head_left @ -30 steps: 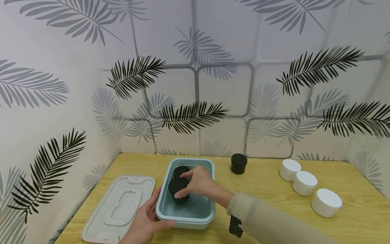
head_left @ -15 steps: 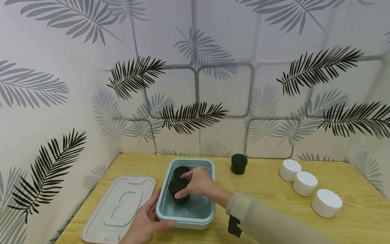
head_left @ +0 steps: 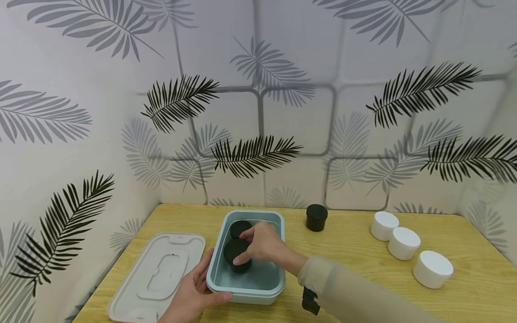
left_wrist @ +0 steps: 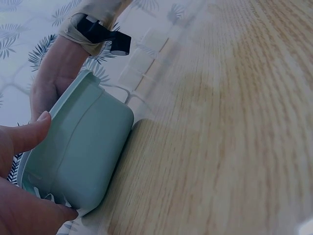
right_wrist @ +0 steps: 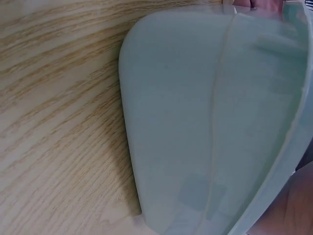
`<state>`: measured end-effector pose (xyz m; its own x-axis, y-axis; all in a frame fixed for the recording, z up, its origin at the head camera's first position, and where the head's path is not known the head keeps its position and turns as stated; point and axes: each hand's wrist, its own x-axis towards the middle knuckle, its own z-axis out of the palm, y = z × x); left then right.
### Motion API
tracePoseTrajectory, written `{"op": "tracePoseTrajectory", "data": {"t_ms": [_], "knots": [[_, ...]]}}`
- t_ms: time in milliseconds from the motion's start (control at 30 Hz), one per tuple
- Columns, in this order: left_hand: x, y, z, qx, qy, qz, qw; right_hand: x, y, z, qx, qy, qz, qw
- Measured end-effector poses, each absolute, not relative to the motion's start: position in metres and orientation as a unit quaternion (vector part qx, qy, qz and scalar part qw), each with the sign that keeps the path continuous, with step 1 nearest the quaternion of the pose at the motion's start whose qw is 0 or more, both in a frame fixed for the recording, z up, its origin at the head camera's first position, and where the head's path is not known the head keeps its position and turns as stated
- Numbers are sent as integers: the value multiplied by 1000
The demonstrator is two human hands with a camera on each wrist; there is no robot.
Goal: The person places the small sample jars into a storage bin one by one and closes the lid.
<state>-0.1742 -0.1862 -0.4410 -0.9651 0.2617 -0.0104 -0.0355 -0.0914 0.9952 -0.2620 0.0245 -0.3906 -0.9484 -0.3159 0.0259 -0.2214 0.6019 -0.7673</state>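
A pale blue-green plastic container stands on the wooden table. My left hand holds its near left corner, thumb at the front wall and fingers along the left side. In the left wrist view the thumb lies by the container's rim. My right hand reaches over the right rim into the container and grips a round black lidded jar between thumb and fingers. A second black jar sits behind it in the container's far left part. In the right wrist view the container's wall hides the held jar.
A whitish rectangular lid lies left of the container. One more black jar stands at the back, right of the container. Three white round jars stand farther right. A patterned wall rises behind the table.
The gripped black jar has sunk slightly in the container, and the right hand has moved down a little with it. The left hand and the other jars stay put.
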Motion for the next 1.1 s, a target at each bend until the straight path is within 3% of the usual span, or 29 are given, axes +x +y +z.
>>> {"op": "tracePoseTrajectory", "data": {"t_ms": [633, 1100], "knots": [[-174, -185, -440, 71, 670, 732, 98, -264, 40, -374, -167, 890, -422, 40], [-174, -183, -441, 58, 670, 735, 81, -289, 118, -334, -195, 877, -436, 57]]}}
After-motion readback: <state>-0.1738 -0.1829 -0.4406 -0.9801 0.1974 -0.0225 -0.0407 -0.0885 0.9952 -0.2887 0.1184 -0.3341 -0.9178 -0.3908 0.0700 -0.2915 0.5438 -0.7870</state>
